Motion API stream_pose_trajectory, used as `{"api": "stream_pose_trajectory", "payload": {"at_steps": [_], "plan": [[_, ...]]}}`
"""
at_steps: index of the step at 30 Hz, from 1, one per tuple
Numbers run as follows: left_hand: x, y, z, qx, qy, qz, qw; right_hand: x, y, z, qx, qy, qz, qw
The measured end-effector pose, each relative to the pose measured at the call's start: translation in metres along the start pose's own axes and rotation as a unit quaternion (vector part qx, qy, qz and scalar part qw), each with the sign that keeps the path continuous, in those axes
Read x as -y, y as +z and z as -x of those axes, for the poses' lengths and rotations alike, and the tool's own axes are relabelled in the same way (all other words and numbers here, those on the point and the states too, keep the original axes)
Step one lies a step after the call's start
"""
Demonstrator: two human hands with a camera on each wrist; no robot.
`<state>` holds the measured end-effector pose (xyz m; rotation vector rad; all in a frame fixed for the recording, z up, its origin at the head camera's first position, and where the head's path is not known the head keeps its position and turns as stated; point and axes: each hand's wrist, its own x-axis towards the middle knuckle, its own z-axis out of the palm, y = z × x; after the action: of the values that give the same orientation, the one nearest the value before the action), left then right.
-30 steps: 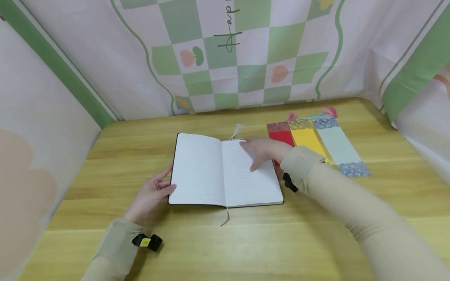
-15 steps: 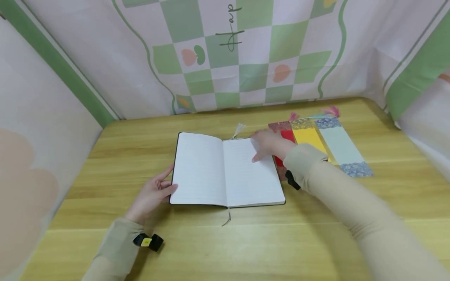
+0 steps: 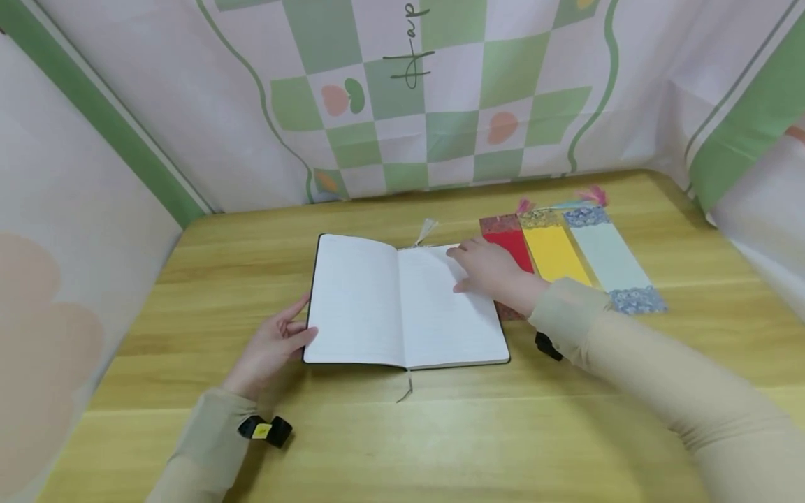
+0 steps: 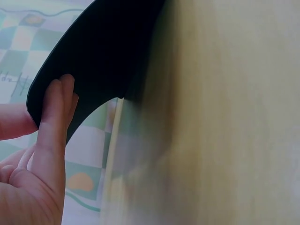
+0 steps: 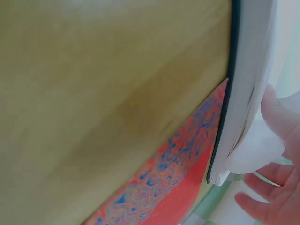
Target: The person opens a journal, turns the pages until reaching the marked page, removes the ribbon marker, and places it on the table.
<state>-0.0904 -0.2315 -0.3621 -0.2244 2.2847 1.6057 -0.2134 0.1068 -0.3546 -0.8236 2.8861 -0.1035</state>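
An open notebook (image 3: pixel 355 300) with white pages and a dark cover lies on the table. My left hand (image 3: pixel 270 353) holds the left cover's edge, thumb on top and fingers underneath; the left wrist view shows those fingers (image 4: pixel 58 101) on the black cover (image 4: pixel 108 51). My right hand (image 3: pixel 493 272) is over the upper right page, fingertips and thumb apart. From the right wrist, a page corner (image 5: pixel 258 152) curves away from the page block, between thumb and fingers. A white tassel (image 3: pixel 428 230) sticks out at the notebook's top, by a patterned strip's edge.
Right of the notebook lie a red bookmark (image 3: pixel 511 248), partly covered, a yellow bookmark (image 3: pixel 556 251) and a pale blue bookmark (image 3: pixel 610 255), with tassels at their far ends. A thin ribbon (image 3: pixel 409 388) hangs from the notebook's near edge. A patterned cloth (image 3: pixel 402 126) stands behind the table.
My right hand has moved from near the tassel rightwards along the page top, then slightly nearer, with its forearm shifting right. My left hand stays on the cover.
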Motion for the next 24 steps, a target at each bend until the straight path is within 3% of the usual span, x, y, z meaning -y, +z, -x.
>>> {"api": "stream_pose_trajectory", "payload": {"at_steps": [8, 13, 18, 24], "plan": [[-0.001, 0.001, 0.001, 0.001, 0.008, 0.005, 1.0, 0.004, 0.001, 0.016, -0.016, -0.018, -0.083, 0.996], [-0.001, 0.001, 0.001, 0.003, 0.012, 0.007, 0.9999, 0.003, 0.003, 0.027, -0.024, -0.004, -0.186, 0.982], [-0.002, 0.002, 0.0, 0.005, 0.015, 0.016, 0.9998, 0.003, -0.003, 0.037, -0.007, 0.051, -0.299, 0.953], [-0.002, 0.002, -0.001, 0.007, 0.017, 0.022, 0.9996, 0.013, -0.011, 0.043, -0.02, 0.104, -0.443, 0.89]]}}
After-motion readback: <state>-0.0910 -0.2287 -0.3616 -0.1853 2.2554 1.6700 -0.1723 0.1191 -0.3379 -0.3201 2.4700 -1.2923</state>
